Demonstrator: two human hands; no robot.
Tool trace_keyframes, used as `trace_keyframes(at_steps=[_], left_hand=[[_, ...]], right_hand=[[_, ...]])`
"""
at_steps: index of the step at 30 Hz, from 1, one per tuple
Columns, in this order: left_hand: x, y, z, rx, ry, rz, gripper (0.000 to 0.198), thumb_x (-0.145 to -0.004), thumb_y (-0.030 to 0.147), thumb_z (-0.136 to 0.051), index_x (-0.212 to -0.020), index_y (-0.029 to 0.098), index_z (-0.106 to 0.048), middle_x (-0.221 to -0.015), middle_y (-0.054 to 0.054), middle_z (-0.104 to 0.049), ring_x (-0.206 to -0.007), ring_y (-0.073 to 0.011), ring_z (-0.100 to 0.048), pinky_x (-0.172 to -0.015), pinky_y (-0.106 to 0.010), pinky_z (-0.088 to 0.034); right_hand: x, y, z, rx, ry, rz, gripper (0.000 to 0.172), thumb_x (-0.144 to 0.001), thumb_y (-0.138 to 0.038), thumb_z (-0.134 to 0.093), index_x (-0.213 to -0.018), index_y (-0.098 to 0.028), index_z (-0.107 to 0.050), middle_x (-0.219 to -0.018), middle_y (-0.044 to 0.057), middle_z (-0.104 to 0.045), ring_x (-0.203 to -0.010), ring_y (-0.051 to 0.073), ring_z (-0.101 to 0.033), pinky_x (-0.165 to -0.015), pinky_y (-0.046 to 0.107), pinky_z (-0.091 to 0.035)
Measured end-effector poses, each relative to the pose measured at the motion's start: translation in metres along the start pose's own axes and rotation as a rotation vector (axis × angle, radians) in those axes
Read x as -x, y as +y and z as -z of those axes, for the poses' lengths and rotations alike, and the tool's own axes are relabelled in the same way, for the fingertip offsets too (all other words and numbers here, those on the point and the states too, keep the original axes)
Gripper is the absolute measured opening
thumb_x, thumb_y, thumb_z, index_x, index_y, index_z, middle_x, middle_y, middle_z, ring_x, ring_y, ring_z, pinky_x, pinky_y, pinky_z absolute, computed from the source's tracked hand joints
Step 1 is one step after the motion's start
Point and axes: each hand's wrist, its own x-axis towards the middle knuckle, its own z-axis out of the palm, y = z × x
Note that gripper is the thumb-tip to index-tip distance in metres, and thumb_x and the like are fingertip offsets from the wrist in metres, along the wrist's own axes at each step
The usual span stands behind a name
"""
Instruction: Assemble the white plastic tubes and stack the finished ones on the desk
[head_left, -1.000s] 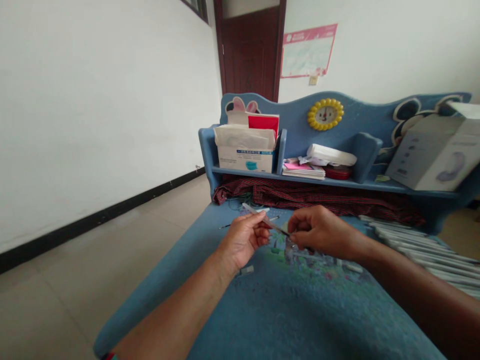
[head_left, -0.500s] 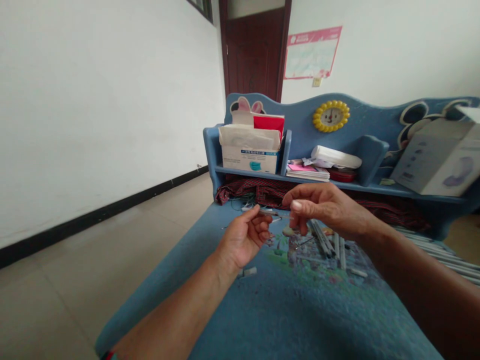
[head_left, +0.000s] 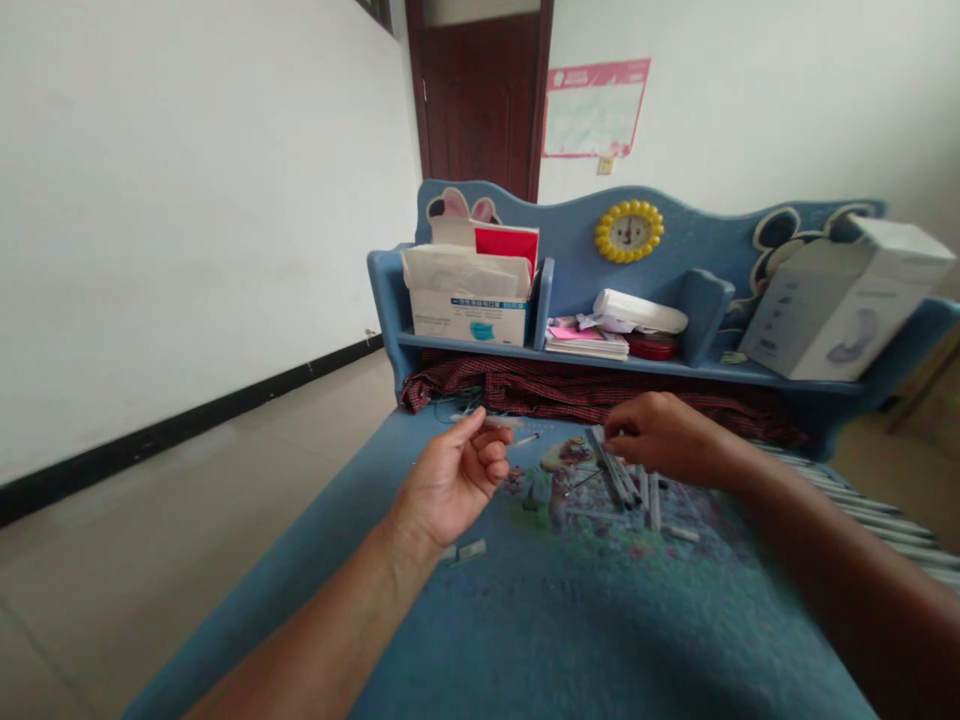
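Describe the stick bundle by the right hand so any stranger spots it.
Find the blue table in front of the yellow clock. By the right hand lies a small bundle of grey sticks. Unlike the larger stick row farther right, it lies on the printed picture.

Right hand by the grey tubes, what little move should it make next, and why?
Probably pinch one of the grey tubes with the right hand: its bent fingers are by their far ends, while the left hand seems to hold a slim pale piece.
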Motion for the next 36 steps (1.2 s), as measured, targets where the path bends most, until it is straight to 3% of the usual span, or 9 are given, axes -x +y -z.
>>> trace_keyframes(at_steps=[1,3,8,17,23,26,30,36], left_hand=[[0.000,0.002,0.000,-0.005,-0.003,-0.011,0.041,-0.094,0.018,-0.036,-0.064,0.005,-0.061,-0.057,-0.008,-0.064,-0.036,-0.0057,-0.053,-0.036,-0.015,-0.046],[0.002,0.005,-0.002,-0.009,-0.008,-0.037,0.041,-0.094,0.018,-0.036,-0.064,0.005,-0.061,-0.056,-0.008,-0.064,-0.036,-0.0057,-0.052,-0.035,-0.015,-0.045],[0.002,0.011,-0.003,0.001,-0.003,-0.072,0.042,-0.094,0.015,-0.034,-0.063,0.005,-0.061,-0.056,-0.008,-0.063,-0.036,-0.0054,-0.052,-0.034,-0.014,-0.043],[0.002,0.016,-0.002,-0.019,0.011,-0.139,0.042,-0.093,0.014,-0.034,-0.062,0.005,-0.061,-0.055,-0.008,-0.062,-0.036,-0.0046,-0.050,-0.034,-0.013,-0.042],[0.005,0.022,-0.002,-0.008,0.017,-0.167,0.043,-0.093,0.015,-0.034,-0.062,0.006,-0.061,-0.055,-0.008,-0.062,-0.036,-0.0048,-0.050,-0.034,-0.013,-0.043],[0.005,0.025,-0.001,0.000,0.002,-0.186,0.043,-0.094,0.015,-0.033,-0.062,0.006,-0.061,-0.055,-0.008,-0.062,-0.036,-0.0047,-0.050,-0.035,-0.013,-0.044],[0.004,0.022,-0.001,-0.006,0.008,-0.163,0.043,-0.094,0.016,-0.034,-0.061,0.006,-0.060,-0.055,-0.008,-0.063,-0.036,-0.0046,-0.050,-0.035,-0.013,-0.043],[0.004,-0.016,-0.006,-0.084,0.041,0.070,0.037,-0.092,0.019,-0.039,-0.065,0.007,-0.060,-0.053,-0.006,-0.064,-0.035,-0.0062,-0.052,-0.035,-0.015,-0.043]], right_hand=[[0.000,0.013,-0.004,0.175,-0.049,-0.078,0.018,-0.076,-0.023,-0.052,-0.076,-0.020,-0.069,-0.077,0.005,-0.069,-0.072,0.018,-0.064,-0.060,0.023,-0.043],[0.001,0.038,-0.014,0.308,-0.105,-0.191,0.019,-0.073,-0.018,-0.052,-0.079,-0.018,-0.071,-0.082,0.011,-0.071,-0.079,0.025,-0.066,-0.062,0.029,-0.044],[0.006,0.072,-0.042,0.371,-0.205,-0.270,0.028,-0.067,-0.005,-0.048,-0.080,-0.014,-0.071,-0.080,0.016,-0.071,-0.078,0.028,-0.067,-0.059,0.029,-0.043],[0.006,0.068,-0.057,0.354,-0.168,-0.277,0.026,-0.069,-0.010,-0.047,-0.084,-0.012,-0.069,-0.088,0.018,-0.070,-0.084,0.026,-0.066,-0.062,0.027,-0.042],[0.019,0.049,-0.049,0.333,-0.073,-0.230,0.023,-0.071,-0.013,-0.045,-0.078,-0.015,-0.068,-0.076,0.012,-0.069,-0.075,0.024,-0.065,-0.058,0.027,-0.039],[0.037,0.031,-0.042,0.133,0.040,-0.111,0.023,-0.076,-0.017,-0.043,-0.072,-0.018,-0.066,-0.066,0.005,-0.065,-0.063,0.017,-0.061,-0.056,0.025,-0.037],[0.060,0.011,-0.043,-0.397,0.172,0.049,0.016,-0.077,-0.021,-0.049,-0.073,-0.019,-0.065,-0.070,0.002,-0.064,-0.065,0.016,-0.058,-0.059,0.025,-0.041],[0.073,0.001,-0.064,-1.068,0.170,0.050,0.008,-0.077,-0.025,-0.059,-0.076,-0.018,-0.061,-0.062,0.001,-0.063,-0.049,0.012,-0.053,-0.049,0.024,-0.042]])
